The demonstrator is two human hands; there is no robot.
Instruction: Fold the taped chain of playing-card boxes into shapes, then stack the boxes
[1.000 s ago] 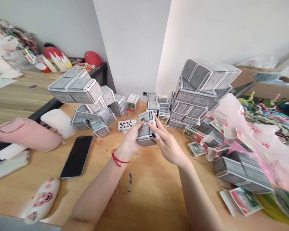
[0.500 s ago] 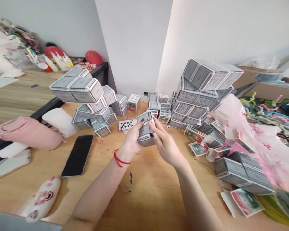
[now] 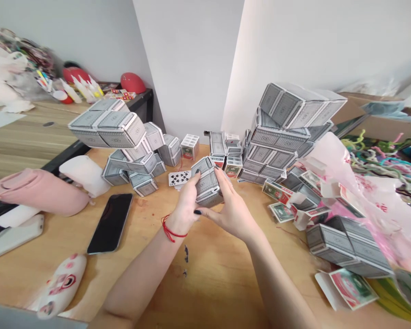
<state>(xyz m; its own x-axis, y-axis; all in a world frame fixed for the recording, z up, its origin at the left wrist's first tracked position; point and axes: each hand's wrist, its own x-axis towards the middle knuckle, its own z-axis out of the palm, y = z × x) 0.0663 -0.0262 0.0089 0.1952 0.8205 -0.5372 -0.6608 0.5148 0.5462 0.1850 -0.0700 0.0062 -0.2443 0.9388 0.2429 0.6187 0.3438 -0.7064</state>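
Between my two hands is a block made of grey-backed playing cards (image 3: 208,182), held above the table. My left hand (image 3: 188,196) grips its left side, thumb on the upper face and a red string bracelet on the wrist. My right hand (image 3: 233,205) presses along the block's right side, its fingers pointing away from me and its thumb stretched below the near edge. Just left of the block lies a ten of spades (image 3: 178,178) on what seem to be other cards. The undersides of the block are hidden.
Stacked card blocks stand at the left (image 3: 108,128) and in a taller pile at the right (image 3: 274,141). Opened card boxes (image 3: 351,288) lie on the right. A black phone (image 3: 111,224), a pink bottle (image 3: 41,192) and a white oval case (image 3: 63,285) sit on the left.
My right thumb has moved from the block's top down to below its near edge. The right fingers now lie straighter along its side, and the block is turned slightly.
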